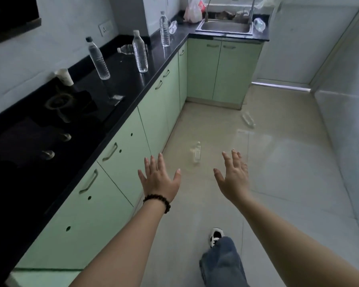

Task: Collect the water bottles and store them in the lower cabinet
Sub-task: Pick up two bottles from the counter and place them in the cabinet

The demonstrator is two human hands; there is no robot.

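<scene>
Head view of an L-shaped kitchen. Both arms reach forward over the tiled floor (278,162). The left hand (159,179), with a beaded bracelet (158,200) at the wrist, and the right hand (233,177) are spread flat with fingers apart, grasping nothing.

Water bottles, all clear plastic, lie scattered. On the black desk (124,79) along the left wall, three stand upright: a black-capped bottle (98,59) nearest the stove, a white-capped bottle (140,51) beyond it, and a tall far bottle (164,29) near the corner. A fallen bottle (126,49) lies on its side just behind the white-capped one, and another lies tipped (173,26) beside the tall far bottle. One more bottle (259,24) lies on the desk to the right of the sink (225,27). On the floor, a small bottle (197,152) rests just ahead of the hands, between them, and a second floor bottle (248,119) lies farther off, near the sink cabinet.

The lower cabinet doors (120,154), pale green with metal handles, are all closed. A paper cup (65,76) stands by the stove (58,102). A plastic bag (193,11) sits left of the sink. One trouser leg (222,264) and shoe (216,236) show at bottom.
</scene>
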